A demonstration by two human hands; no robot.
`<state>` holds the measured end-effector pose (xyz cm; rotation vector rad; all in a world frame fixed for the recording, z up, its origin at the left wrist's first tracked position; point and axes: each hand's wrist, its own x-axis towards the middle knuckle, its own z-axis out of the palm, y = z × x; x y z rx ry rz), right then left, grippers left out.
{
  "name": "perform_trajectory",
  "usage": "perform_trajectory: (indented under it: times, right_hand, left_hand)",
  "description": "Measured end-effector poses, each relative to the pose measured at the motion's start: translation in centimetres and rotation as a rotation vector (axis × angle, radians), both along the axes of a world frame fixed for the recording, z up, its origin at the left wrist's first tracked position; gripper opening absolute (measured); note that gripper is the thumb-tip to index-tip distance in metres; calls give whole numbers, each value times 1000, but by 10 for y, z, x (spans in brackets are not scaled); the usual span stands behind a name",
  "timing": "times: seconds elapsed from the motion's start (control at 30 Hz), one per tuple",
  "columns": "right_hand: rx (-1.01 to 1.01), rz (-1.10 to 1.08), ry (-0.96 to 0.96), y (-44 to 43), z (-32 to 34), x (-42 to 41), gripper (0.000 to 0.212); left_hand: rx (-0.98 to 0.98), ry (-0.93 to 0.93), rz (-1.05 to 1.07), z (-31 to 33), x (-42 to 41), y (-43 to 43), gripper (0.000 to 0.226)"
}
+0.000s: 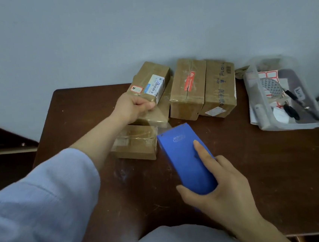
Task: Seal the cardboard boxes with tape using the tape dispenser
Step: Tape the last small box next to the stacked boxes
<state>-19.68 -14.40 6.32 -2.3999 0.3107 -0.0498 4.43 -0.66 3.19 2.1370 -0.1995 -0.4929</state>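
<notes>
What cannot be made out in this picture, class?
- Head view: any tape inside the blue plastic tape dispenser, hidden by its casing and the right hand.
- Head view: print on the white barcode label of the brown cardboard box, too small.
- Head view: clear plastic pouch small contents, blurred.

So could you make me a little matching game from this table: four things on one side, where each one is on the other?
Things:
1 dispenser
2 barcode box
3 red-label box
4 pouch

Places:
a right end of table
b gripped by left hand
c held by right hand
d at the back, untouched

Pairs: 1-c, 2-b, 3-d, 4-a
</notes>
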Motion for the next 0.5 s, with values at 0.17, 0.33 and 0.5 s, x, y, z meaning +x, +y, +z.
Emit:
perform_trajectory:
  times: [0.17, 0.33, 0.5]
  right_hand:
    - [53, 24, 310, 24, 4, -9, 98]
    - [69, 47, 436, 44, 12, -2, 102]
    - [76, 23, 481, 67, 15, 2, 99]
  left_hand:
    - [125, -2, -192, -20, 9, -1, 19]
    - [167, -15, -291, -28, 13, 1, 21]
    - [173, -42, -366, -32, 16, 2, 21]
